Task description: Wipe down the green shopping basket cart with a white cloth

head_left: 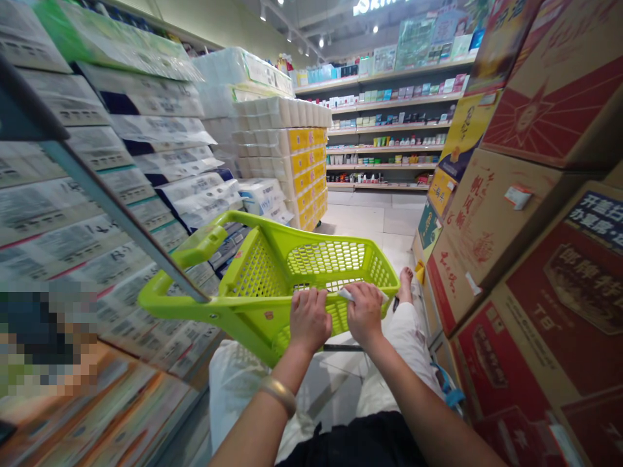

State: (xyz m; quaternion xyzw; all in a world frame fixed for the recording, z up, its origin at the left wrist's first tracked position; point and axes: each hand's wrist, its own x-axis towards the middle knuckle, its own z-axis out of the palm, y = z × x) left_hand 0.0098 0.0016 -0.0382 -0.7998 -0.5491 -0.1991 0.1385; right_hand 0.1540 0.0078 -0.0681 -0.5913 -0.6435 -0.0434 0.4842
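A lime-green plastic shopping basket point(272, 272) with a long handle is tilted in front of me, above my lap. My left hand point(308, 319) grips the basket's near rim with curled fingers; a pale bangle sits on that wrist. My right hand point(364, 312) is closed on a white cloth or tissue point(346, 295) and presses it against the same rim, right beside the left hand. The inside of the basket looks empty. My legs in white trousers and one bare foot point(405, 280) show below it.
Stacked packs of tissue paper point(146, 149) fill the shelves on the left. Red and brown cardboard cartons point(525, 214) are piled on the right. A tiled aisle point(374, 220) runs ahead to shelves of small goods point(389, 123). A yellow-and-white stack point(296, 162) stands mid-aisle.
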